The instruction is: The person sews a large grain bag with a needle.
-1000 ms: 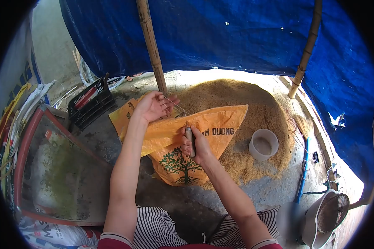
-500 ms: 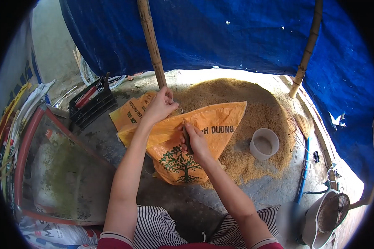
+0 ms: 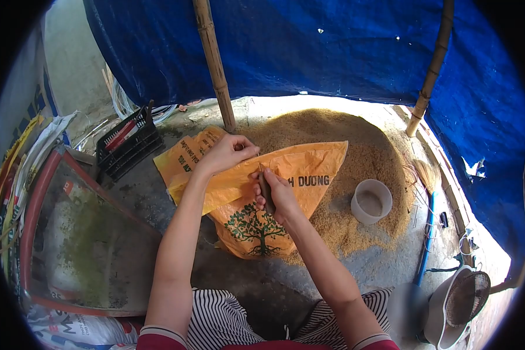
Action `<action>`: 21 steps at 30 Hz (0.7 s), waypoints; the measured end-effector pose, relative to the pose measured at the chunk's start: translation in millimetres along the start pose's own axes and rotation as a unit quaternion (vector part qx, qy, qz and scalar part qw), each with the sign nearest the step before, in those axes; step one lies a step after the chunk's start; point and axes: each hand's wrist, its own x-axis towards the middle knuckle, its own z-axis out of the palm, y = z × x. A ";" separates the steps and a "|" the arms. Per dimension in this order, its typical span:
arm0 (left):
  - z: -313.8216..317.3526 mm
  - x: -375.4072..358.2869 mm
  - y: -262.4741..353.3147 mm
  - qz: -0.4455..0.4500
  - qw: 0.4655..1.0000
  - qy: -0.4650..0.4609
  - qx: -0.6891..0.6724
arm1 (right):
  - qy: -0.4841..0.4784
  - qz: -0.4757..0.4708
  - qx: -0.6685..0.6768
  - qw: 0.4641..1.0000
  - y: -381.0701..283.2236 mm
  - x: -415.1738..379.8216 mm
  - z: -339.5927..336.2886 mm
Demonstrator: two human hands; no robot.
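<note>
An orange woven sack (image 3: 309, 166) with black lettering and a printed green tree stretches across the middle, its top edge folded. At that edge my left hand (image 3: 230, 154) is closed, thumb and fingertips pinched together; whatever they grip is too small to make out. Just below and right of it, my right hand (image 3: 279, 195) wraps round a dark brown, flat-handled tool that looks like a small knife (image 3: 266, 191). Its thin tip points up to the sack's edge, close to my left fingertips.
Behind the sack spreads a heap of golden grain or husks (image 3: 326, 125), with a white tub (image 3: 371, 202) on it. A black crate (image 3: 128, 143) stands at left, beside a red-framed panel (image 3: 93, 245). A blue-handled broom (image 3: 429, 233) and a pale bucket (image 3: 443, 312) are at right.
My left hand has moved slightly right and down, closer to the sack's edge and the tool's tip. My right hand has shifted only a little, still holding the tool.
</note>
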 end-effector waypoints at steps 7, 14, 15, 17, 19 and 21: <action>-0.7 -15.2 20.1 0.095 0.981 -0.019 0.166 | 0.003 -0.003 0.025 1.000 -6.2 -1.4 2.6; 6.8 -17.0 30.0 0.141 0.974 0.030 0.173 | -0.158 0.133 0.325 0.923 -9.8 11.1 -16.2; 6.4 -17.1 29.3 0.142 0.974 0.030 0.173 | -0.173 0.159 0.386 0.892 -9.8 11.8 -17.6; 7.4 -17.9 24.5 0.131 0.972 0.040 0.190 | -0.186 0.186 0.445 0.856 -10.2 10.9 -18.7; 13.0 -15.7 16.0 0.149 0.967 0.066 0.196 | -0.178 0.198 0.499 0.825 -10.1 10.0 -15.8; 14.8 -15.0 12.1 0.166 0.961 0.091 0.203 | -0.143 0.146 0.366 0.908 -9.4 8.4 -11.8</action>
